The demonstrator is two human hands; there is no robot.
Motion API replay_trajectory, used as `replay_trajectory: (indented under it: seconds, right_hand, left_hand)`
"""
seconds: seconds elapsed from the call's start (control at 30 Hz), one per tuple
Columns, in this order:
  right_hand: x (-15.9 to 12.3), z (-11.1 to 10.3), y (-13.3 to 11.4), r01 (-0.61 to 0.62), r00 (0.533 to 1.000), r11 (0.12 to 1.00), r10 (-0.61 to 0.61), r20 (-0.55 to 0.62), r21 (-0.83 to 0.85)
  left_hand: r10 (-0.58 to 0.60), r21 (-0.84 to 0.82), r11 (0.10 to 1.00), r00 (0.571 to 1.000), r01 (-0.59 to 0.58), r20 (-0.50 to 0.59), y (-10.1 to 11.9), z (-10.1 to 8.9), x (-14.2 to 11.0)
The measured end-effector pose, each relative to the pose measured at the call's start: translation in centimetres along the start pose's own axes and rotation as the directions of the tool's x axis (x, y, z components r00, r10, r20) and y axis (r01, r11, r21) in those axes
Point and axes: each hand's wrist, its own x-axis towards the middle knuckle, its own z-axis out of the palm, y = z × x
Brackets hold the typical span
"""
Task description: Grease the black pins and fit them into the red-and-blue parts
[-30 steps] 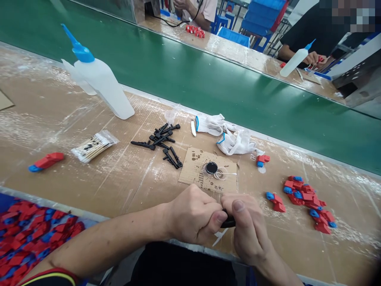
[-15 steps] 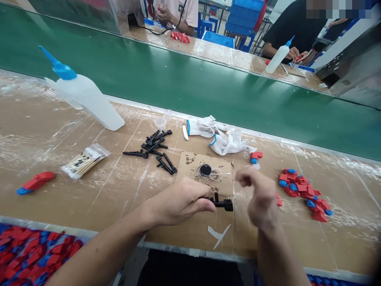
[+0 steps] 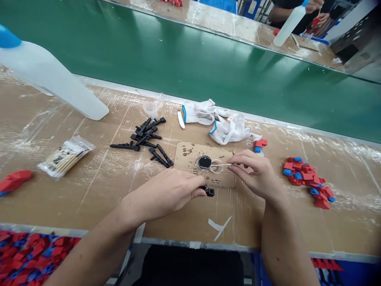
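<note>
Black rifle-shaped pieces [image 3: 145, 134] lie heaped on the tabletop [image 3: 104, 206] while the left hand [image 3: 171, 190], fingers closed, grips a black part [image 3: 210, 192] at the near edge of a spotted cardboard sheet [image 3: 186, 165]. Beside a pot of black liquid [image 3: 204, 162], the right hand [image 3: 256, 171], clear of the cotton swab [image 3: 222, 165] half a second earlier, now pinches it between thumb and fingers, putting both items in hand.

Factory assembly workshop: green conveyor belt [image 3: 178, 59] crossed upper frame; co-worker's hands [image 3: 324, 19] worked upper right; red-blue parts [image 3: 32, 252] massed lower left.
</note>
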Motion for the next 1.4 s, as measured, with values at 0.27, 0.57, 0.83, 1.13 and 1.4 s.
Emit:
replay_trajectory:
  seconds: [0.27, 0.57, 0.83, 1.13, 1.4]
  right_hand:
    - [0.5, 1.6, -1.0, 0.058, 0.996, 0.997, -0.054, -0.073, 0.060]
    - [0.4, 1.8, -0.6, -0.034, 0.986, 0.990, 0.056, -0.156, 0.140]
    - [0.2, 2.9, 0.1, -0.078, 0.934, 0.940, 0.185, -0.304, 0.331]
    - [0.6, 3.0, -0.4, -0.120, 0.884, 0.859, 0.320, -0.340, 0.498]
    - [0.7, 3.6, -0.5, -0.139, 0.898, 0.913, 0.280, -0.339, 0.384]
  left_hand:
    - [-0.030, 0.042, 0.999, 0.998, 0.028, 0.047, 0.0, -0.7, -0.8]
    - [0.036, 0.150, 0.989, 0.989, -0.015, -0.142, -0.3, -0.8, -0.4]
    - [0.129, 0.156, 0.984, 0.945, -0.085, -0.300, 0.0, -0.7, -0.5]
    - [0.125, 0.198, 0.977, 0.963, -0.078, -0.238, -0.5, -0.2, -0.2]
    - [0.132, 0.229, 0.970, 0.964, -0.078, -0.230, -0.6, 0.0, -0.1]
